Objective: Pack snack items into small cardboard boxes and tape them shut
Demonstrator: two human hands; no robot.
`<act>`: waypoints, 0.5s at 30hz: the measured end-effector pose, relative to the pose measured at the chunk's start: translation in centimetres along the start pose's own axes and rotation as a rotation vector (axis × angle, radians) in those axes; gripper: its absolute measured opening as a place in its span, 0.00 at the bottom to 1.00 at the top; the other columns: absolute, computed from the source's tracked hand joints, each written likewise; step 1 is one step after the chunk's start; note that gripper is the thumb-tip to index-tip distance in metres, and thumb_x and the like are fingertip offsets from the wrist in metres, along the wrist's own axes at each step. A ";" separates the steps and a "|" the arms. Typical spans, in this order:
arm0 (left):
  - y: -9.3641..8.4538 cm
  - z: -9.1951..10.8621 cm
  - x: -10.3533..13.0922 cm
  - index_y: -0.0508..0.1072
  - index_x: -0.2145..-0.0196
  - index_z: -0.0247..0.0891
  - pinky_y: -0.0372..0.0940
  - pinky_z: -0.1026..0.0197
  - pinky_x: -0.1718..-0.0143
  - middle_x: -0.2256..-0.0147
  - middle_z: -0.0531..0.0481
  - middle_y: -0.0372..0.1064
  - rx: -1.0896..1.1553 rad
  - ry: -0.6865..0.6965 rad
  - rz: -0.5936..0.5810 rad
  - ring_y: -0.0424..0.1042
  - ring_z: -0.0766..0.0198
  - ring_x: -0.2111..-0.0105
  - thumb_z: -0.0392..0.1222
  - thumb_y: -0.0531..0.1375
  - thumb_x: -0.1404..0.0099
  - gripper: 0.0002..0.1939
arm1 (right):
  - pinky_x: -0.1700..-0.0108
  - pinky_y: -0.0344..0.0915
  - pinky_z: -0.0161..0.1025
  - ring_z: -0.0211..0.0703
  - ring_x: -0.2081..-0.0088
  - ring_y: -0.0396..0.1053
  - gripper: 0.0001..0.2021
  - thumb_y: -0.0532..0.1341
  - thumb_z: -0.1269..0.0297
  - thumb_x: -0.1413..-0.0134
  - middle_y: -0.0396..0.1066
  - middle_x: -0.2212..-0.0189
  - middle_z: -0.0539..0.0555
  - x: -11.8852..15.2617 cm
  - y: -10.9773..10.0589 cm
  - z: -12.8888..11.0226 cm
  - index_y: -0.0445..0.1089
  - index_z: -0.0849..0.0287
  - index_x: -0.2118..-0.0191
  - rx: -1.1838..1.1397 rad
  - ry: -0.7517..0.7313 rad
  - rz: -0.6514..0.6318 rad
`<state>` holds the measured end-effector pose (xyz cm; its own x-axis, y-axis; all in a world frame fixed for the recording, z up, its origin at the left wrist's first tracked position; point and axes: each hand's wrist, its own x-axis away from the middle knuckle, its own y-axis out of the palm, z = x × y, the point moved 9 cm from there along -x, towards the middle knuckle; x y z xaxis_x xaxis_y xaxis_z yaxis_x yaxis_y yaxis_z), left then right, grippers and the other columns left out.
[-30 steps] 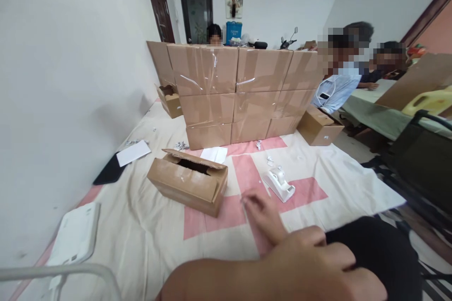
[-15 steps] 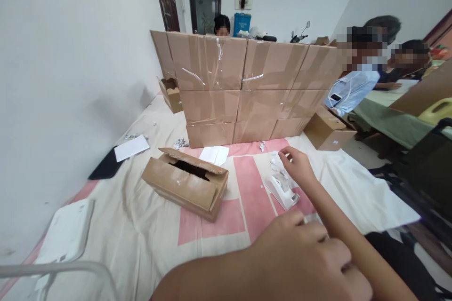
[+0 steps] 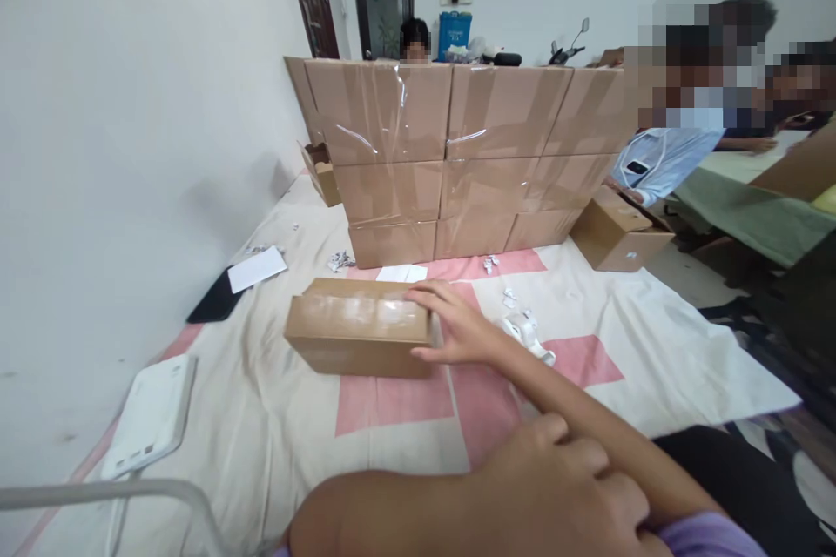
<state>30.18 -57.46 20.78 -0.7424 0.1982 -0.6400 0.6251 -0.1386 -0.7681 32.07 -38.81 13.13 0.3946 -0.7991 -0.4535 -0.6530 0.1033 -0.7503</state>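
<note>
My right hand (image 3: 461, 326) reaches to the right end of a small brown cardboard box (image 3: 359, 352), fingers over the top edge and thumb low at the near corner. The box lies on the cloth with its top flap down and shiny tape along the top. In the foreground, my left hand (image 3: 562, 487) is closed, its fingers curled beside my right forearm; whatever they hold is hidden. A white tape dispenser (image 3: 528, 335) stands just beyond my right forearm, partly covered by it.
Stacked taped boxes (image 3: 450, 157) form a wall at the back, with a person behind. Another box (image 3: 617, 235) sits at right near people. A white card (image 3: 257, 270), dark pad (image 3: 212, 300), paper scraps (image 3: 340, 261) and white device (image 3: 153, 409) lie on the pink-and-white cloth (image 3: 241, 418).
My right hand has moved left from beyond the tape dispenser onto the box. The box has turned and its raised flap is now down. My left hand stays low in front, still curled.
</note>
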 end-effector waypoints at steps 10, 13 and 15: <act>-3.8 -9.7 2.4 0.73 0.66 0.39 0.64 0.59 0.58 0.64 0.52 0.77 0.227 -0.364 -0.271 0.74 0.63 0.62 0.37 0.55 0.26 0.10 | 0.32 0.59 0.66 0.64 0.28 0.52 0.27 0.66 0.54 0.38 0.54 0.29 0.60 10.0 -7.7 2.8 0.68 0.46 0.35 0.305 -0.012 0.031; -4.2 -15.2 5.2 0.70 0.69 0.39 0.60 0.63 0.67 0.71 0.55 0.71 0.440 -0.621 -0.375 0.67 0.67 0.71 0.47 0.59 0.28 0.13 | 0.31 0.56 0.67 0.64 0.28 0.52 0.27 0.68 0.56 0.40 0.53 0.29 0.60 9.7 -7.2 2.8 0.68 0.47 0.35 0.251 -0.070 0.056; -3.9 -18.1 6.8 0.68 0.72 0.39 0.58 0.63 0.69 0.73 0.55 0.68 0.542 -0.720 -0.416 0.64 0.67 0.72 0.53 0.63 0.32 0.18 | 0.31 0.56 0.68 0.64 0.28 0.52 0.28 0.68 0.57 0.40 0.53 0.29 0.60 9.4 -7.0 3.0 0.68 0.47 0.35 0.219 -0.087 0.064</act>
<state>27.05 -38.04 19.85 -0.9593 -0.2797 -0.0393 0.2199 -0.6524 -0.7253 42.32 -45.24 12.68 0.4175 -0.7338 -0.5360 -0.5266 0.2853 -0.8008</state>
